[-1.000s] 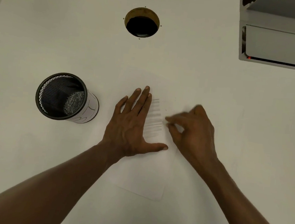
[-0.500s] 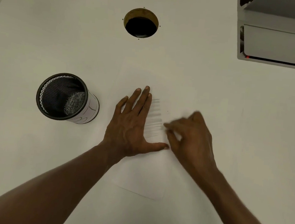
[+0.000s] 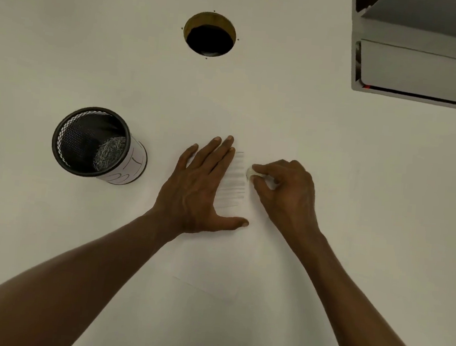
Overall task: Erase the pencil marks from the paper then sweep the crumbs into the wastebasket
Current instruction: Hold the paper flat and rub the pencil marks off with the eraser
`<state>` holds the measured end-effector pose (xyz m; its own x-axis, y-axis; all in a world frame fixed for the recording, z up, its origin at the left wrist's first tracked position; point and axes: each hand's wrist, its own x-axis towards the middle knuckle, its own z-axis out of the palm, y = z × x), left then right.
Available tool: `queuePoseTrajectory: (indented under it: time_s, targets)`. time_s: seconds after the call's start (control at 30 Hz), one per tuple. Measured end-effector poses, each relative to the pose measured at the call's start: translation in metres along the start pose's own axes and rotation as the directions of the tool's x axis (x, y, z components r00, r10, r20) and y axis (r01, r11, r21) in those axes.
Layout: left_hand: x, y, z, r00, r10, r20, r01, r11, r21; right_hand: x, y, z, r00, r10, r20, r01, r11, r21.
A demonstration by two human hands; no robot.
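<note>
A white sheet of paper (image 3: 213, 260) lies on the white table, hard to tell from it. Grey pencil marks (image 3: 232, 185) run in short horizontal strokes near its upper part. My left hand (image 3: 198, 189) lies flat on the paper, fingers spread, just left of the marks. My right hand (image 3: 285, 194) pinches a small white eraser (image 3: 249, 172) at the right edge of the marks, touching the paper. A black mesh wastebasket (image 3: 91, 141) with a white paper wrap stands upright to the left, with grey shreds inside.
A round cable hole (image 3: 210, 34) opens in the table (image 3: 358, 184) at the back centre. A grey box-like device (image 3: 423, 65) sits at the back right corner.
My right hand with the eraser has shifted slightly up along the right edge of the marks and is sharp now instead of blurred. My left hand has stayed flat on the paper.
</note>
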<state>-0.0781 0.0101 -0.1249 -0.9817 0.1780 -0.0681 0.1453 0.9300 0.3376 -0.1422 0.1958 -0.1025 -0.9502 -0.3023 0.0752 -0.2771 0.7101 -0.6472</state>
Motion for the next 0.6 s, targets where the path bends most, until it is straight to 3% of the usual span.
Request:
queuePoseTrajectory:
  time_s: [0.13, 0.2, 0.4, 0.6]
  targets:
    - [0.003, -0.004, -0.015, 0.978, 0.035, 0.207, -0.051, 0.996, 0.072, -0.003, -0.001, 0.001, 0.999, 0.04, -0.007, -0.039, 0.996, 0.082]
    - [0.001, -0.002, -0.017, 0.971, 0.017, 0.238, -0.033, 0.997, 0.066, -0.003, -0.002, 0.001, 0.999, 0.044, -0.007, -0.044, 0.996, 0.082]
    - [-0.011, 0.011, 0.002, 0.995, -0.073, 0.066, 0.071, 0.997, 0.032, -0.005, -0.003, -0.001, 1.0, -0.022, -0.013, 0.023, 0.998, 0.066]
    - [-0.01, 0.01, 0.005, 0.996, -0.09, 0.005, 0.089, 0.996, 0.02, -0.042, -0.017, -0.005, 0.992, -0.112, 0.065, 0.112, 0.994, 0.004]
